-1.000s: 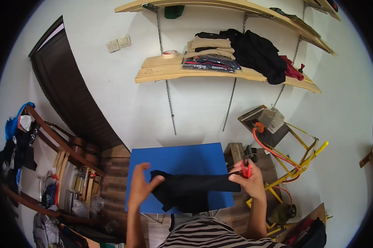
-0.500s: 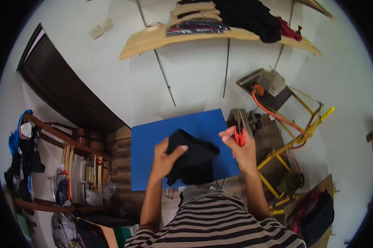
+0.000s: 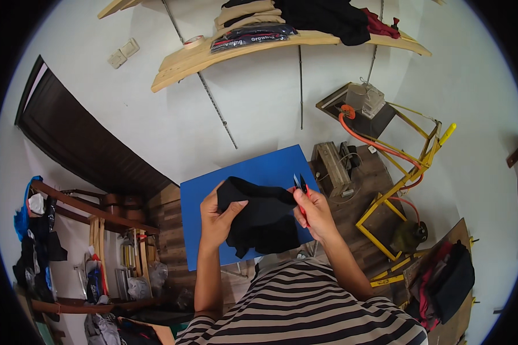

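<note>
My left hand [image 3: 216, 221] is closed on the left edge of a black cloth garment [image 3: 262, 224], thumb on top and fingers behind. The fabric hangs in folds above a blue tabletop [image 3: 198, 178], with an opening along its upper edge. In my right hand [image 3: 317, 215] is a small pair of red-handled scissors [image 3: 302, 185], dark blades pointing up and slightly apart. That hand is at the cloth's upper right corner; whether its fingers also pinch the fabric I cannot tell.
A wooden shelf [image 3: 305, 39] with folded clothes is on the wall ahead. To the right stand a wooden crate [image 3: 329, 169] and a yellow metal frame [image 3: 379, 221] with an orange hose. Racks with clothes and bags [image 3: 138, 287] are at the left, near a dark door [image 3: 86, 132].
My right hand has moved left with the scissors, up to the cloth's right corner. The cloth's upper edge is spread wider between my hands. The whole view has shifted slightly.
</note>
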`<state>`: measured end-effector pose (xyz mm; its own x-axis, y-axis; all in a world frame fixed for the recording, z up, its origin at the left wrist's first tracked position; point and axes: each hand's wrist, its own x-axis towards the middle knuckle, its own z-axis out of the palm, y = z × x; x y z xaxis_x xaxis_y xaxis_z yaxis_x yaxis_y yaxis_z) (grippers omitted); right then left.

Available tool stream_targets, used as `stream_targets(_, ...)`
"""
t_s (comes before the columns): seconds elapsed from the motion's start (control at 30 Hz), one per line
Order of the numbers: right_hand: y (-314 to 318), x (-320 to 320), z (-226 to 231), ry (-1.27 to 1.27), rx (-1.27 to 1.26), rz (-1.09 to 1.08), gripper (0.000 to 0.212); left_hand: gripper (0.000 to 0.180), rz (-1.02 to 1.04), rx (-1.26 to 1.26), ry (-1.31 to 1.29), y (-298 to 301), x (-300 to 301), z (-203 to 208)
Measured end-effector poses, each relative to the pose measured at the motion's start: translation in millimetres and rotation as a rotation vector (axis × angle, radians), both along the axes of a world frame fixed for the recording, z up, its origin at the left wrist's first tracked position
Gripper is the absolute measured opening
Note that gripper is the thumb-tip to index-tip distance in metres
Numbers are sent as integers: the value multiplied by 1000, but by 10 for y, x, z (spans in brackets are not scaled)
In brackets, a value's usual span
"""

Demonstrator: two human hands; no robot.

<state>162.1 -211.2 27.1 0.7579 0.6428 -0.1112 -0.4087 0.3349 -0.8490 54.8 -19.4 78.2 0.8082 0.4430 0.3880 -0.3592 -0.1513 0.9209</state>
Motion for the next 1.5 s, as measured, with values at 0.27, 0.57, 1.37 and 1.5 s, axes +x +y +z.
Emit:
stream_targets(0.27, -71, 188, 211, -366, -348, 101, 19, 23, -50, 506, -10, -2, -85, 228)
stream_targets(0.57, -296, 345, 356, -213, -231, -151, 13, 27, -55, 1382, 52, -110, -313, 670)
stream_targets(1.37, 290, 516, 938, -299, 417, -468, 18, 31, -112, 813, 105, -461, 341, 536)
stream_targets(1.5, 236, 440, 771, -240, 378, -277, 18, 30, -64, 939, -104, -396, 335, 295)
